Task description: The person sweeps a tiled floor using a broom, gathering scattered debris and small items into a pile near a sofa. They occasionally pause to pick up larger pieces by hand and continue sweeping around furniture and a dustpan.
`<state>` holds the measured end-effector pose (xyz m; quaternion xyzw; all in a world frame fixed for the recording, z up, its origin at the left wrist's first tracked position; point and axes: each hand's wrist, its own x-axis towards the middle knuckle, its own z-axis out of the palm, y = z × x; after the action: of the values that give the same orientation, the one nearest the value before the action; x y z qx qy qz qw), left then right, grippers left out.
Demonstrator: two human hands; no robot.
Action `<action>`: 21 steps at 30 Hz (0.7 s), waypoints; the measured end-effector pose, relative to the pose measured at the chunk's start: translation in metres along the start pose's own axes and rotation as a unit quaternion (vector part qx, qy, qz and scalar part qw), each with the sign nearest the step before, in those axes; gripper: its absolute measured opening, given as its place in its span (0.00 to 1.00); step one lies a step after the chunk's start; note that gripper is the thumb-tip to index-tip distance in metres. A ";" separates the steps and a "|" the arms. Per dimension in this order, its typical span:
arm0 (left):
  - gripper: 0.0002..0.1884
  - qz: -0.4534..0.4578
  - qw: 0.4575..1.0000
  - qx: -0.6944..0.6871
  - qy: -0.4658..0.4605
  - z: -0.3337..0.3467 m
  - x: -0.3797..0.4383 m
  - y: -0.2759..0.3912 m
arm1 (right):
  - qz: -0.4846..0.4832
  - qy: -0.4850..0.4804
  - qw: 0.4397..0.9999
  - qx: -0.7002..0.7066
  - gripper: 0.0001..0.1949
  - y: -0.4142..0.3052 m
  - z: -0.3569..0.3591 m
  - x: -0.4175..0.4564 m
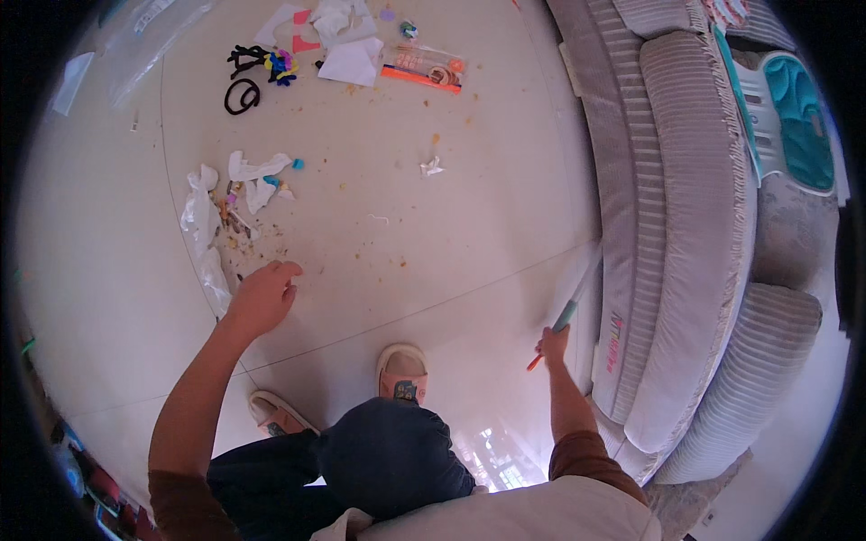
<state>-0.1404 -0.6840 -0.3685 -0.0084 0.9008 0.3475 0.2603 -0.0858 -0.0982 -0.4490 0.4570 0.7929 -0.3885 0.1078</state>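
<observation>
My right hand (554, 343) is closed around a slim handle (565, 315), green-grey above the fist and orange below it; its grey far end reaches the base of the sofa. My left hand (265, 295) hangs over the tiled floor with fingers loosely bent and nothing seen in them. Just beyond it lies a pile of crumbs and small scraps (237, 226), with crumpled white tissue (199, 209) along its left side. A crumpled silvery wrapper (431, 167) rests farther right.
A striped grey sofa (697, 237) lines the right side. Farther off lie white paper (352, 61), an orange-edged snack packet (424, 67), black cords (242, 96) and clear plastic (149, 54). My slippered feet stand near the pile, one in a pink slipper (402, 379).
</observation>
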 end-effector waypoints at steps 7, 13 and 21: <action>0.11 0.047 0.999 0.020 -0.011 0.000 -0.001 -0.004 | 0.020 -0.032 0.999 -0.031 0.17 0.051 0.008 -0.093; 0.10 0.077 0.996 0.031 -0.012 0.002 0.000 0.005 | 0.036 -0.104 0.994 -0.023 0.20 0.106 -0.004 -0.157; 0.10 0.050 0.995 0.053 -0.063 0.006 -0.018 0.005 | 0.028 -0.056 0.989 0.134 0.09 0.092 -0.002 -0.113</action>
<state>-0.1229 -0.6796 -0.3601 0.0722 0.8990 0.3120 0.2988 0.0516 -0.1434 -0.4359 0.4670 0.7134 -0.5127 0.1007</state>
